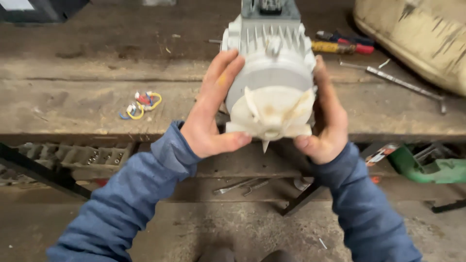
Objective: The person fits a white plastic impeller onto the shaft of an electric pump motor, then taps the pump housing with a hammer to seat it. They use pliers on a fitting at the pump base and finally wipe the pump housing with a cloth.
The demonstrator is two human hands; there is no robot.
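1. We see a grey-white finned electric motor (272, 63) lying on the wooden workbench (73, 97), its fan end jutting over the front edge toward us.
2. A cream plastic fan (271, 114) sits on that near end, blades worn and stained.
3. Our left hand (211, 116) presses flat against the motor's left side, fingers stretched up along the housing, thumb hooked under the fan's lower edge.
4. Our right hand (326, 119) clasps the right side, fingers mostly hidden behind the housing, thumb pressed at the fan's lower right.
5. Both arms wear blue sleeves (131, 194).
6. Left on the bench: a small bundle of coloured wire connectors (141, 104), well apart from the motor.
7. Right, behind the motor: a yellow-and-red screwdriver (342, 47) and a thin metal rod (403, 83).
8. Below the bench, wrenches (240, 186) lie on a lower shelf; a green object (427, 167) sits at the right.
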